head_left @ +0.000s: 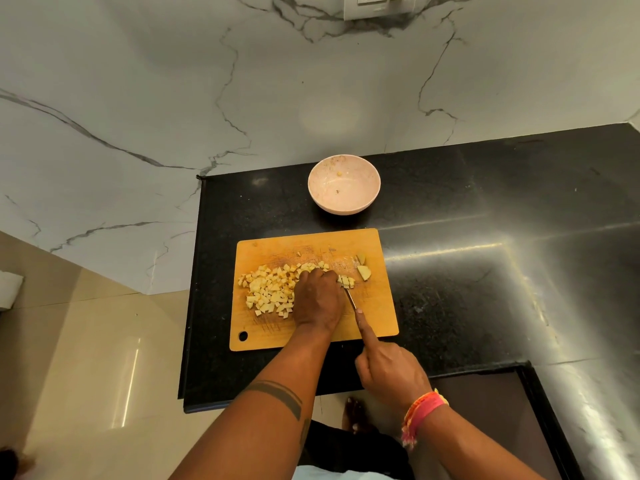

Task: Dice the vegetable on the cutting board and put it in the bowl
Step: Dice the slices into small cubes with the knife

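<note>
Left hand (pixel 318 299) curled over vegetable strips (pixel 346 281), right hand (pixel 391 372) gripping knife (pixel 350 298)

Black speckled table (pixel 467 271), glossy. Wooden cutting board (pixel 374 317) flat near front edge. Pink bowl (pixel 367 202) behind board, apart from it, holding perhaps stray vegetable scraps.

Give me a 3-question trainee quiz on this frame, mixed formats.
1. True or false: the bowl is already full of the diced pieces.
2. Which hand holds the knife? A left hand B right hand
3. Fill in: two larger uncut chunks lie near the cutting board's ____ edge.

Key: 1 false, it holds only scraps. 2 B, index finger along the spine. 3 right.
</note>
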Demonstrator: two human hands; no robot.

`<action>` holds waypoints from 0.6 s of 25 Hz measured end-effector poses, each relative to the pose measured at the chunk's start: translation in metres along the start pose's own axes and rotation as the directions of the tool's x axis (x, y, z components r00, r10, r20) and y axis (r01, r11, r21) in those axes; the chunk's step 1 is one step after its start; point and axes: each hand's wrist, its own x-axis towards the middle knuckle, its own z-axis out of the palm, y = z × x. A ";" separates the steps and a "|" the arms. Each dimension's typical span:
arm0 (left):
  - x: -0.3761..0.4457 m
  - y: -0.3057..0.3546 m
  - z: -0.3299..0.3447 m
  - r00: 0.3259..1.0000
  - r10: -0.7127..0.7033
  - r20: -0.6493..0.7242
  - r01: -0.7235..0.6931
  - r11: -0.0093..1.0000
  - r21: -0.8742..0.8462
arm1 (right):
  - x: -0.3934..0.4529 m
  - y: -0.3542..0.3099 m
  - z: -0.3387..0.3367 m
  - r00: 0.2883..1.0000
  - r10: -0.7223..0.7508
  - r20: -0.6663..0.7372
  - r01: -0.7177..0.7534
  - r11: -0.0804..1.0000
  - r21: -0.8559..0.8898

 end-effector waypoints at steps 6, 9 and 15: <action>0.002 0.011 0.001 0.981 0.174 -0.091 -0.173 0.985 0.018 | -0.002 0.008 -0.011 0.989 0.033 -0.146 -0.015 0.992 0.125; 0.005 0.009 0.007 0.959 0.277 -0.064 -0.271 0.958 0.088 | 0.000 0.009 -0.015 0.985 0.047 -0.163 -0.025 0.990 0.138; 0.012 -0.012 0.000 0.975 0.211 -0.064 -0.198 0.966 0.168 | 0.010 0.010 -0.017 0.980 0.075 -0.183 -0.041 0.982 0.184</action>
